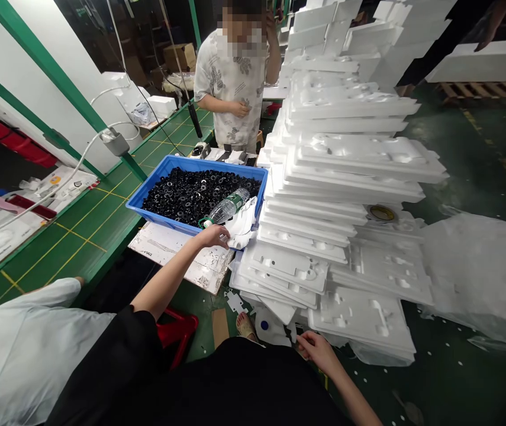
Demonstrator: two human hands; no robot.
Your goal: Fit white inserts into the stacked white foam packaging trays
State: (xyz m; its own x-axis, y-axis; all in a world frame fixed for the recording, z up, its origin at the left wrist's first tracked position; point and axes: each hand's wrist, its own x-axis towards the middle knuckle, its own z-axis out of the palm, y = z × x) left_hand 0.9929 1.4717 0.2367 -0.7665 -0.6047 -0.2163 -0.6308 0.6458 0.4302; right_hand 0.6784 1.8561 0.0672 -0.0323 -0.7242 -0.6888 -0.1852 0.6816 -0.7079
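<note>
inside the blue bin (pixel 175 222) lie black rings (pixel 177 195) and a bottle (pixel 230 206).

Factory workshop, blue parts bin (pixel 129 204), stacked foam (pixel 350 157)

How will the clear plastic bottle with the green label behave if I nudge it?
The clear plastic bottle is round and lies on its side, so it may roll. The small black ring-shaped parts beside it look loose and could shift with it. Its clear walls look thin and would probably dent if squeezed.
</note>
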